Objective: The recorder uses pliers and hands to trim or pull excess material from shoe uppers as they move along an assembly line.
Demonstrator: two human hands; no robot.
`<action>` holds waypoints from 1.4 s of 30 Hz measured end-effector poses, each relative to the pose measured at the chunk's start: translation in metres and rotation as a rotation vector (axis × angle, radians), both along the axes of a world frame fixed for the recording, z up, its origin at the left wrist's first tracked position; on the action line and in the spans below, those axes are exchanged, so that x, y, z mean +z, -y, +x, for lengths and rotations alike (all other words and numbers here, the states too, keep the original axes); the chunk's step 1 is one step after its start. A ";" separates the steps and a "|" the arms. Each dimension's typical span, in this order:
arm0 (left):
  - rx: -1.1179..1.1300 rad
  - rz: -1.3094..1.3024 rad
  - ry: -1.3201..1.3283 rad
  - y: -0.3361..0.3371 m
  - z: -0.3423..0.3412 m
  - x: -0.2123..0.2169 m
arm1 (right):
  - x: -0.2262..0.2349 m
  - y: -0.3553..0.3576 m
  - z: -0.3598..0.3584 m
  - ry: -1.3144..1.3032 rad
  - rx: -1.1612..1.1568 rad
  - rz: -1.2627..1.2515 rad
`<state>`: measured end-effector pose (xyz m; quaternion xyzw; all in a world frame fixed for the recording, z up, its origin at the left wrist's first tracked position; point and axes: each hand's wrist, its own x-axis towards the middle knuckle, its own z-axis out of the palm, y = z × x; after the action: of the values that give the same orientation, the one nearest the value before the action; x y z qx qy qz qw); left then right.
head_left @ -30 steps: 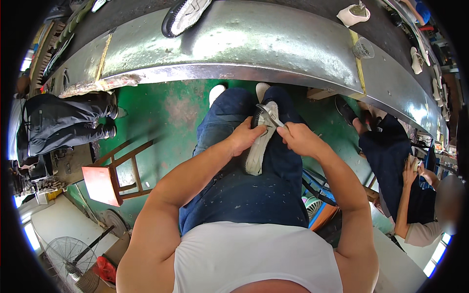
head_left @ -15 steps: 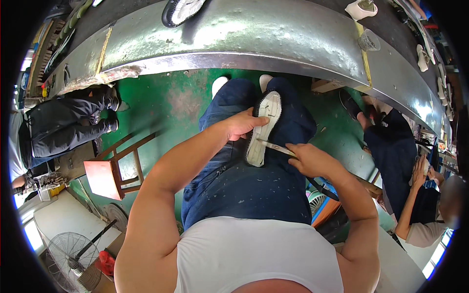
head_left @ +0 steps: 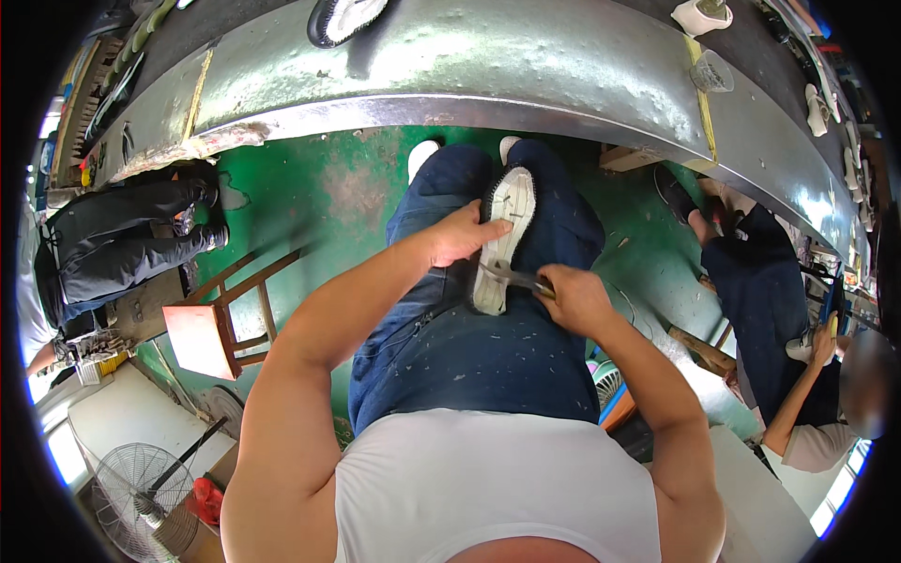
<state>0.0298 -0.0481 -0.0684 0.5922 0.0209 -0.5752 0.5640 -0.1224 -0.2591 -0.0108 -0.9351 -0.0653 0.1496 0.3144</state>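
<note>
A pale shoe sole [head_left: 502, 235] with a tread pattern lies lengthwise on my lap, over blue jeans. My left hand [head_left: 460, 235] presses on its left edge and holds it down. My right hand [head_left: 572, 296] grips a thin metal tool [head_left: 511, 274] whose tip rests on the lower part of the sole.
A curved metal workbench [head_left: 488, 66] runs across the top, with a dark shoe sole [head_left: 343, 19] and pale shoe parts on it. A wooden stool [head_left: 221, 324] stands at my left on the green floor. People sit at left and right. A fan [head_left: 131, 488] stands lower left.
The sole was turned tread side up and laid flat on my lap. My right hand drew back toward me with the tool; my left hand shifted to the sole's left edge.
</note>
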 end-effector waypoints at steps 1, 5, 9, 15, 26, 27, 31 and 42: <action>-0.001 0.003 -0.002 0.001 -0.004 -0.002 | 0.003 0.003 -0.006 -0.002 -0.001 0.003; -0.181 0.037 0.414 0.002 -0.038 0.033 | 0.021 0.019 -0.020 -0.499 -0.098 0.022; 0.085 -0.155 0.305 0.001 -0.057 0.004 | 0.021 0.009 -0.033 -0.348 -0.037 -0.110; 0.081 -0.001 0.633 0.005 -0.064 0.003 | 0.018 0.006 -0.042 -0.051 0.104 -0.252; -0.378 -0.027 0.600 -0.021 -0.062 0.018 | 0.062 0.049 0.004 -0.807 -0.020 0.319; -0.383 -0.029 0.610 -0.017 -0.059 0.022 | 0.070 0.043 0.007 -0.682 -0.145 0.368; -0.496 0.102 0.704 -0.004 -0.055 0.026 | 0.021 0.021 0.005 -0.199 -0.152 0.168; -0.048 -0.109 0.565 0.033 0.016 0.073 | 0.124 0.206 0.068 0.574 -0.714 -0.355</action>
<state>0.0461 -0.0810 0.0048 0.6982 -0.1818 -0.4008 0.5646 -0.0549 -0.4653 0.1131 -0.9417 0.2018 -0.2227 0.1512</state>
